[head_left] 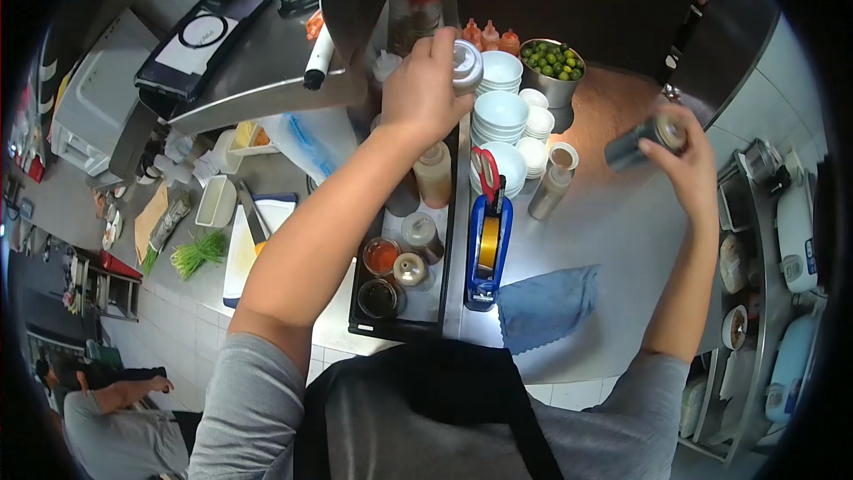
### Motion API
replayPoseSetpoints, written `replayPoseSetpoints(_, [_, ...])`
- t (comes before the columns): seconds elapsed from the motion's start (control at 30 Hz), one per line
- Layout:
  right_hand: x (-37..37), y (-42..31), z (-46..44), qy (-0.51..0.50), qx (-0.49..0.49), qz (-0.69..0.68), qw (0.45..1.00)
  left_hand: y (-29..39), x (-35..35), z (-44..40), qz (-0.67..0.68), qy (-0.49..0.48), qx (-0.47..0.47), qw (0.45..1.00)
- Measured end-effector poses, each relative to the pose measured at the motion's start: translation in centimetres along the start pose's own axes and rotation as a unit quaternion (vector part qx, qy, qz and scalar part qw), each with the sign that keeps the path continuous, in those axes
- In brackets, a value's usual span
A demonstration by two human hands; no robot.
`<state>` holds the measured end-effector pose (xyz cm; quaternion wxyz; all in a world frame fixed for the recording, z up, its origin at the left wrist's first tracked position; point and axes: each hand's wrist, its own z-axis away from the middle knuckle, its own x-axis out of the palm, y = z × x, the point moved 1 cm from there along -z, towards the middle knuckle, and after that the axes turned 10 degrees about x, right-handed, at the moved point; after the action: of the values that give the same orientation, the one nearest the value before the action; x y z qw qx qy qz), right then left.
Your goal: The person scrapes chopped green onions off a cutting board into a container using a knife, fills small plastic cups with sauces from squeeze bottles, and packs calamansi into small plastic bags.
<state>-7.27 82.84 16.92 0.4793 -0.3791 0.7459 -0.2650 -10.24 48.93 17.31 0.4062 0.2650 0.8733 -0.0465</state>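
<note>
My left hand (426,89) is raised over the black tray (395,331), its fingers wrapped round a clear container with a pale lid (466,67), beside the stacked white bowls (500,111). Out to the right, my right hand (680,156) grips a dark jar (635,147), tilted and slightly blurred, above the steel counter (622,222). Below my left hand the tray holds squeeze bottles (434,175) and several jars, one with red contents (381,256). A squeeze bottle (551,191) stands on the counter between my hands.
A blue tape dispenser (487,253) with red scissors (486,173) stands near a blue cloth (551,307). Behind are a pot of green fruit (553,71) and red sauce bottles (490,36). A knife (252,213) lies at left. Another person (124,422) is at lower left.
</note>
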Motion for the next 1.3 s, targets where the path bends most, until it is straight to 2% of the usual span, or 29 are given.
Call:
replayPoseSetpoints(0.13, [-0.6,-0.5,3.7,-0.056,0.069,-0.068,0.994,-2.7,2.6,0.6,0.011,-0.036,-0.042,0.998])
replayPoseSetpoints(0.27, [-0.1,-1.9,6.0,-0.097,0.099,-0.074,0.988,-4.6,4.1,-0.1,0.008,-0.086,-0.076,0.993])
replayPoseSetpoints(0.47, [2.3,-2.9,7.6,-0.136,0.100,-0.105,0.980,-6.5,5.8,0.7,0.001,-0.177,-0.145,0.973])
replayPoseSetpoints(0.57, [4.1,-3.3,7.8,-0.153,0.100,-0.109,0.977,-6.1,5.5,1.3,0.005,-0.169,-0.132,0.977])
replayPoseSetpoints(0.67, [5.9,-4.1,7.7,-0.185,0.099,-0.103,0.972,-6.0,5.3,1.6,0.022,-0.166,-0.160,0.973])
replayPoseSetpoints(0.77, [8.1,-4.8,7.3,-0.205,0.059,-0.106,0.971,-5.6,3.8,2.8,0.028,-0.123,-0.139,0.982])
replayPoseSetpoints(0.87, [10.2,-5.5,6.9,-0.227,0.031,-0.144,0.963,-5.3,0.8,6.5,0.036,0.028,0.056,0.997])
replayPoseSetpoints(0.93, [11.1,-6.1,6.4,-0.244,0.007,-0.155,0.957,-3.7,-3.2,9.9,0.045,0.040,0.110,0.992])
replayPoseSetpoints(1.0, [11.7,-6.6,6.0,-0.250,-0.004,-0.140,0.958,-1.8,-7.2,14.2,0.157,-0.088,0.063,0.982])
replayPoseSetpoints(1.03, [12.1,-6.9,5.8,-0.253,-0.008,-0.133,0.958,-1.3,-7.5,16.7,0.150,-0.083,0.076,0.982])
replayPoseSetpoints(1.1, [13.5,-7.3,5.3,-0.265,-0.029,-0.157,0.951,-0.1,-7.3,20.4,0.165,-0.142,-0.002,0.976])
replayPoseSetpoints(1.17, [14.7,-8.0,5.1,-0.278,-0.038,-0.172,0.944,0.8,-5.4,22.7,0.151,-0.115,-0.033,0.981])
replayPoseSetpoints(1.3, [17.1,-8.3,4.8,-0.297,-0.041,-0.180,0.937,2.0,-3.8,23.5,0.168,-0.123,-0.090,0.974])
